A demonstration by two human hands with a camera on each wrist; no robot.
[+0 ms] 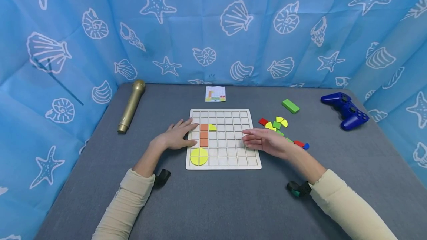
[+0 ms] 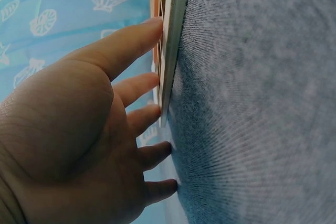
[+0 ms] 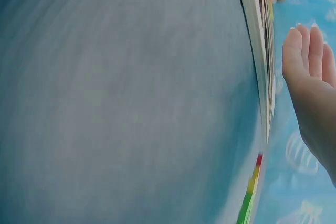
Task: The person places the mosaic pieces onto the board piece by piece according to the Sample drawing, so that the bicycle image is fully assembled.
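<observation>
A white gridded board [image 1: 230, 152] lies flat on the table. Three orange squares [image 1: 204, 135] stand in a column on its left side, a yellow piece [image 1: 212, 127] sits beside the top one, and yellow quarter pieces [image 1: 195, 152] form a circle at the lower left corner. My left hand [image 1: 175, 136] is spread at the board's left edge; in the left wrist view its thumb [image 2: 131, 45] touches the board's rim. Over the board's right side hovers my right hand [image 1: 268, 143], fingers straight and close together, holding nothing; the right wrist view shows it raised off the surface.
Loose red, yellow, green and blue pieces [image 1: 277, 125] lie right of the board, partly behind the right hand. Beyond them are a green block [image 1: 291, 106] and a blue game controller [image 1: 345, 110]. A pattern card [image 1: 215, 94] lies behind the board, a gold microphone [image 1: 131, 107] at left.
</observation>
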